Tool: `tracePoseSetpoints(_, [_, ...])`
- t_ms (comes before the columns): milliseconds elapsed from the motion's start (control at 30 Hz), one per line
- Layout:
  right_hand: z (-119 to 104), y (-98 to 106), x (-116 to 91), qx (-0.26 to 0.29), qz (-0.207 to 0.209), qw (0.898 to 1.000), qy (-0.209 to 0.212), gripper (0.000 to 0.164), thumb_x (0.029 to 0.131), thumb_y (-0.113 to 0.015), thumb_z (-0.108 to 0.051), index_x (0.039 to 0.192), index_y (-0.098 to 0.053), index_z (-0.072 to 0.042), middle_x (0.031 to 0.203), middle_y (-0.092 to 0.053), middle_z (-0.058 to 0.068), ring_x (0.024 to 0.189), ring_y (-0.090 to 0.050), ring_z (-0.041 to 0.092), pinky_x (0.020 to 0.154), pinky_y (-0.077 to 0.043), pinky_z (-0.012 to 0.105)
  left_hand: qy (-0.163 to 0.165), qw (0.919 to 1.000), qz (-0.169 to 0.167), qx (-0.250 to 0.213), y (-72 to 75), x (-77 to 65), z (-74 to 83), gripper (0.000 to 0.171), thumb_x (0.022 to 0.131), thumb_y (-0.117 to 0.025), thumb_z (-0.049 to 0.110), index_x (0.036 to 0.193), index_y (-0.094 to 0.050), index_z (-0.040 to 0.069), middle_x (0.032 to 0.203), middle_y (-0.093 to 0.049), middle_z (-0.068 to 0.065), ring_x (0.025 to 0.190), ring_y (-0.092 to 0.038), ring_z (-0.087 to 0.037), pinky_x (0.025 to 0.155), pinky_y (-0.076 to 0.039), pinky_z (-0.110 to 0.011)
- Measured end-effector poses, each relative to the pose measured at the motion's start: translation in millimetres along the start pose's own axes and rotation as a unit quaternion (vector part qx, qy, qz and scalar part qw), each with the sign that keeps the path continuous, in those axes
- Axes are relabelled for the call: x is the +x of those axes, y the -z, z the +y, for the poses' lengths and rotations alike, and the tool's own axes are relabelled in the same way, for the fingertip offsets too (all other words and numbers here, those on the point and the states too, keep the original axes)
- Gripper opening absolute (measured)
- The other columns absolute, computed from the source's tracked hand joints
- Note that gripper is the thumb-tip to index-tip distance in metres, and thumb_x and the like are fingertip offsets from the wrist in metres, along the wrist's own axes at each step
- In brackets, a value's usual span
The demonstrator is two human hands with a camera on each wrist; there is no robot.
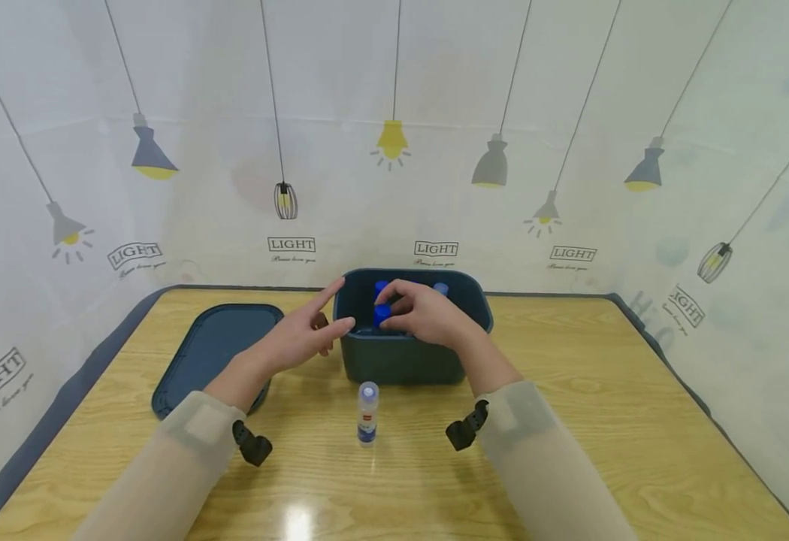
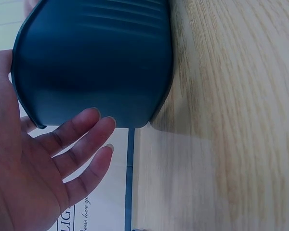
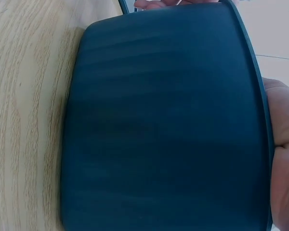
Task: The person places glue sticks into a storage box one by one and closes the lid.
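Dark teal bin (image 1: 404, 361) is set by the table's (image 1: 604, 421) far edge, about mid-length. Inside it, a blue-capped item (image 1: 382, 312) is pinched between thumb and fingers of the right hand (image 1: 428, 312); its body is hidden by the bin wall. Two more blue tops (image 1: 441, 288) are seen behind. Left hand (image 1: 296, 338) is held with fingers spread wide at the bin's left rim, nothing gripped. Matching lid (image 1: 225, 346) is laid flat toward the table's left edge, partly covered by the left forearm. Clear bottle (image 1: 367, 413) is stood upright between bin and near edge; its red-and-blue label can't be read. "LIGHT" is printed repeatedly on the lamp-patterned backdrop (image 1: 340, 90), script beneath.
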State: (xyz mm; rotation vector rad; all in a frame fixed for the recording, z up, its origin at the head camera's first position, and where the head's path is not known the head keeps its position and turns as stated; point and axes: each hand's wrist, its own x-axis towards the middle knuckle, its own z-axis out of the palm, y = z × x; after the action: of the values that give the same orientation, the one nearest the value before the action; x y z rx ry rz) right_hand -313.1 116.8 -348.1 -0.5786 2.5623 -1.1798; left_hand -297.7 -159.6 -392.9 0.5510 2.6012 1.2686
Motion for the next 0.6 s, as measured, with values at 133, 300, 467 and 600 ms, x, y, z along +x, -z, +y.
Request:
tracePoseSetpoints(133, [-0.6,-0.2,-0.7,0.008,-0.003,1.000,-0.009,0.025,0.107,-0.074,-0.019,0.130,-0.067,-0.024,0.133,-0.074,0.006,0.117,-0.070,0.026,0.084,-0.058,0.036,-0.001,1.0000,0.000,0.000,-0.6,0.1,0.0,0.083,0.107,-0.056,0.070,0.173,-0.007,0.055,0.104,-0.070,-0.018,0.096,-0.070,-0.039,0.084,-0.055,-0.042])
tracePoseSetpoints(300, [0.0,-0.1,-1.8,0.009,-0.010,1.000,-0.008,0.029,0.108,-0.073,-0.019,0.135,-0.067,-0.024,0.134,-0.073,0.007,0.115,-0.071,0.025,0.084,-0.057,0.036,-0.003,1.0000,-0.002,0.001,-0.6,0.0,-0.5,0.083,0.107,-0.055,0.070,0.173,-0.007,0.055,0.104,-0.071,-0.018,0.096,-0.070,-0.039,0.085,-0.055,-0.042])
tracePoseSetpoints(467, [-0.3,0.3,-2.1,0.012,-0.012,1.000,-0.004,0.031,0.108,-0.072,-0.019,0.138,-0.066,-0.024,0.135,-0.073,0.008,0.114,-0.073,0.024,0.085,-0.058,0.036,-0.003,1.0000,-0.003,-0.005,-0.6,-0.5,-0.3,0.083,0.108,-0.056,0.068,0.173,-0.007,0.055,0.104,-0.070,-0.019,0.096,-0.069,-0.040,0.085,-0.055,-0.042])
tracePoseSetpoints(600, [0.0,0.3,-2.7,0.012,-0.003,1.000,0.001,0.032,0.108,-0.073,-0.020,0.138,-0.066,-0.026,0.139,-0.072,0.009,0.113,-0.075,0.024,0.086,-0.060,0.037,-0.002,1.0000,-0.003,-0.006,-0.4,-1.0,0.9,0.083,0.108,-0.056,0.068,0.173,-0.007,0.055,0.104,-0.070,-0.019,0.096,-0.070,-0.040,0.085,-0.055,-0.042])
